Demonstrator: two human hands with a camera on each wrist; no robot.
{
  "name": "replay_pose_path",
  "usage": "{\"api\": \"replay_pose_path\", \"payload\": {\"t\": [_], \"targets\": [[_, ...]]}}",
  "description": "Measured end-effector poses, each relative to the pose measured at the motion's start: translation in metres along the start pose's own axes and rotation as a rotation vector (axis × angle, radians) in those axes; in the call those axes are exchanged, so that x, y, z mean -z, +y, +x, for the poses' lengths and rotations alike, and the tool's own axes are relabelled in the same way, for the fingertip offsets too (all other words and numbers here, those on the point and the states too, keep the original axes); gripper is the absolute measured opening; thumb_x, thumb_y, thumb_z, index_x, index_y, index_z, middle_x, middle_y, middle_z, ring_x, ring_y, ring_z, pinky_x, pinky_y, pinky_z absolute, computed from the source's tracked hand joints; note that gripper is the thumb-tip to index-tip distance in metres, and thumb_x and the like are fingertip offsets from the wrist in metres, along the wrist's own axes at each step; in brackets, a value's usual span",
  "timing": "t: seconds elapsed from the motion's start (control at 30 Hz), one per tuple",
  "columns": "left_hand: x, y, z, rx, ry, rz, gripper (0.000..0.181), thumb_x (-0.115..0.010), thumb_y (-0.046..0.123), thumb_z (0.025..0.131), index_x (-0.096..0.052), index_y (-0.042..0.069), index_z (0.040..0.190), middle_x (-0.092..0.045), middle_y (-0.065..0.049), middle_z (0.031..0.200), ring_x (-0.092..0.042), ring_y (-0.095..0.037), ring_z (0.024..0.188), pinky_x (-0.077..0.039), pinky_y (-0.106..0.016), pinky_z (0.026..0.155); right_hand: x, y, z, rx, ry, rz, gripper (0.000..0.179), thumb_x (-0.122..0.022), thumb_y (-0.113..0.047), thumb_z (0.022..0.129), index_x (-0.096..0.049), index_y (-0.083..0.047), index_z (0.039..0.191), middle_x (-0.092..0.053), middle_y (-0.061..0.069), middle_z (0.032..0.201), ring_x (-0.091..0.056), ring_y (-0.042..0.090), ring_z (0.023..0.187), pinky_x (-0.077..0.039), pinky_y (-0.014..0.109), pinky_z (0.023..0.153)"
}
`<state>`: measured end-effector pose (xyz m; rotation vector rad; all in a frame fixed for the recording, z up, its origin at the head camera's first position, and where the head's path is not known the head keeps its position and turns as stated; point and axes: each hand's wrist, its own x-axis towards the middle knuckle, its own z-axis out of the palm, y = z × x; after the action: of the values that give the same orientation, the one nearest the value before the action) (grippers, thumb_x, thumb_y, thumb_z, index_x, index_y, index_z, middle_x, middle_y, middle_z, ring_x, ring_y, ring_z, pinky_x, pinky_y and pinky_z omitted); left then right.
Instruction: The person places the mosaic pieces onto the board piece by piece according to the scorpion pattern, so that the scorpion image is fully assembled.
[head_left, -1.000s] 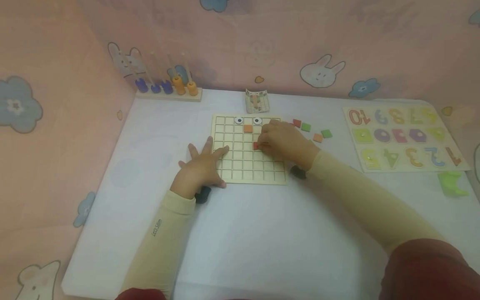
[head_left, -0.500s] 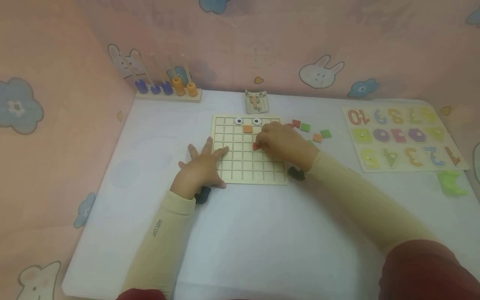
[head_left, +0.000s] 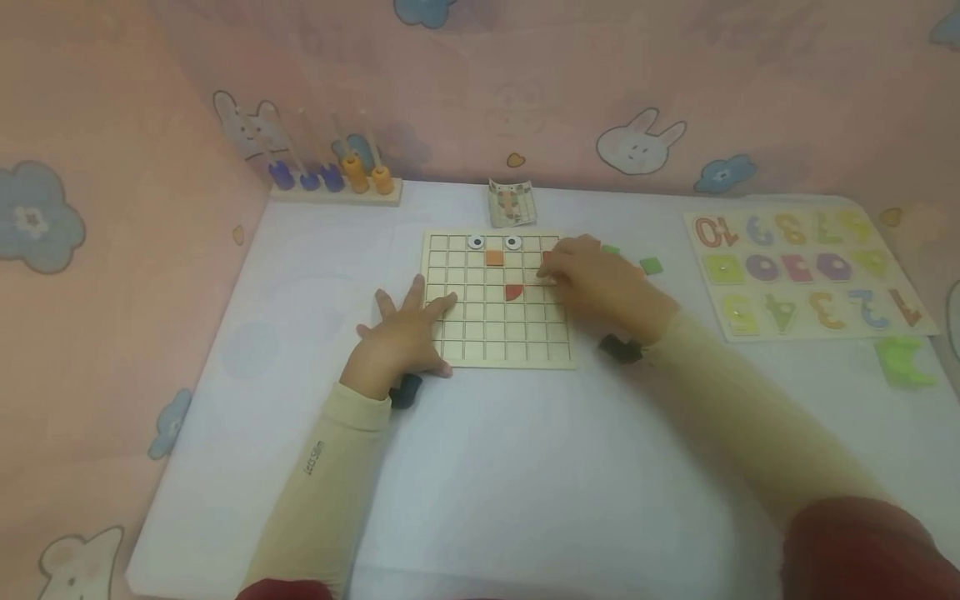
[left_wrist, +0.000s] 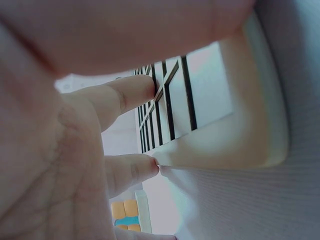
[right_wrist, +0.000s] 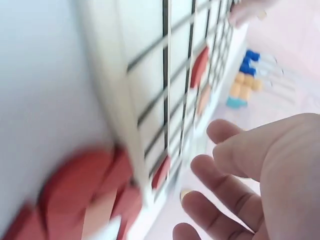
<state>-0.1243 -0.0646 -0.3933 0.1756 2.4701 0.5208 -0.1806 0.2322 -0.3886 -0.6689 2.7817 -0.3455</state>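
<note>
A pale wooden grid board [head_left: 475,329] lies on the white table. My left hand [head_left: 401,337] rests spread over its left edge; the left wrist view shows fingertips [left_wrist: 146,89] touching the board. On the grid are two round eye pieces [head_left: 476,242], an orange square [head_left: 494,258] and a red quarter-round piece [head_left: 513,292]. My right hand [head_left: 603,279] is above the board's right side, holding nothing, its fingers loosely bent in the right wrist view. Another red piece [right_wrist: 161,172] shows near the board's edge, partly covered by that hand in the head view.
Loose red pieces [right_wrist: 80,180] lie beside the board, and green squares [head_left: 651,265] sit right of it. A small patterned card [head_left: 512,204] stands behind the board. A bead-peg counter [head_left: 337,193] is at back left, a number puzzle [head_left: 806,271] at right, with a green piece [head_left: 903,362] below.
My right hand has let go of the red quarter-round piece, which stays on the grid, and has moved right. The left hand has kept its place.
</note>
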Motion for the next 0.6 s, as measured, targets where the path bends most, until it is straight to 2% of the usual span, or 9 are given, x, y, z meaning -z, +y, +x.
{"api": "replay_pose_path", "payload": {"t": [0.07,0.13,0.23,0.3,0.37,0.53,0.6], "targets": [[0.000,0.000,0.000,0.001,-0.001,0.001,0.117,-0.098,0.028,0.075,-0.028,0.038,0.169,0.015,-0.008,0.177,0.022,-0.061,0.150,-0.007,-0.093,0.102,0.006,0.010,-0.008,-0.019,0.017,-0.011,0.024,-0.059,-0.017,0.106,-0.075,-0.013,0.124,-0.065,0.005,0.117,-0.052,0.029,0.112,-0.046,0.048,0.103],[-0.001,-0.001,0.001,0.004,-0.003,0.000,0.117,-0.098,0.028,0.075,-0.028,0.038,0.169,0.014,-0.008,0.177,0.022,-0.061,0.150,-0.007,-0.093,0.102,0.012,0.020,-0.016,-0.056,0.029,-0.012,0.025,-0.057,-0.018,0.107,-0.074,-0.012,0.125,-0.066,0.009,0.119,-0.053,0.032,0.115,-0.044,0.052,0.108],[-0.001,-0.002,0.001,0.009,-0.004,-0.004,0.117,-0.098,0.028,0.074,-0.029,0.038,0.169,0.014,-0.008,0.177,0.021,-0.061,0.150,-0.006,-0.093,0.102,0.020,0.034,-0.029,-0.145,0.021,0.028,0.026,-0.056,-0.017,0.107,-0.072,-0.011,0.128,-0.064,0.014,0.128,-0.050,0.037,0.125,-0.040,0.056,0.115],[-0.001,-0.003,0.001,0.010,-0.003,-0.008,0.117,-0.098,0.028,0.074,-0.030,0.038,0.168,0.013,-0.008,0.177,0.021,-0.061,0.151,-0.007,-0.093,0.102,0.023,0.044,-0.037,-0.212,0.018,0.052,0.032,-0.054,-0.018,0.108,-0.069,-0.009,0.135,-0.060,0.016,0.142,-0.045,0.040,0.135,-0.034,0.060,0.118],[-0.001,-0.002,0.001,0.007,-0.001,-0.011,0.118,-0.099,0.028,0.073,-0.030,0.038,0.168,0.013,-0.008,0.177,0.020,-0.061,0.151,-0.007,-0.093,0.102,0.025,0.055,-0.044,-0.246,0.031,0.087,0.033,-0.055,-0.020,0.108,-0.069,-0.008,0.135,-0.061,0.017,0.142,-0.045,0.041,0.136,-0.034,0.062,0.117],[-0.001,-0.002,0.001,0.004,0.002,-0.008,0.118,-0.099,0.029,0.073,-0.031,0.038,0.168,0.012,-0.008,0.178,0.019,-0.061,0.151,-0.009,-0.093,0.102,0.023,0.075,-0.060,-0.284,0.048,0.136,0.036,-0.062,-0.032,0.107,-0.070,-0.007,0.132,-0.067,0.016,0.133,-0.051,0.039,0.131,-0.039,0.063,0.112],[-0.001,-0.003,0.002,0.003,0.002,-0.005,0.118,-0.099,0.029,0.073,-0.030,0.038,0.168,0.012,-0.008,0.178,0.019,-0.061,0.151,-0.009,-0.093,0.102,0.021,0.077,-0.065,-0.292,0.033,0.150,0.036,-0.063,-0.031,0.107,-0.070,-0.007,0.132,-0.067,0.016,0.132,-0.053,0.039,0.129,-0.041,0.063,0.111]]}}
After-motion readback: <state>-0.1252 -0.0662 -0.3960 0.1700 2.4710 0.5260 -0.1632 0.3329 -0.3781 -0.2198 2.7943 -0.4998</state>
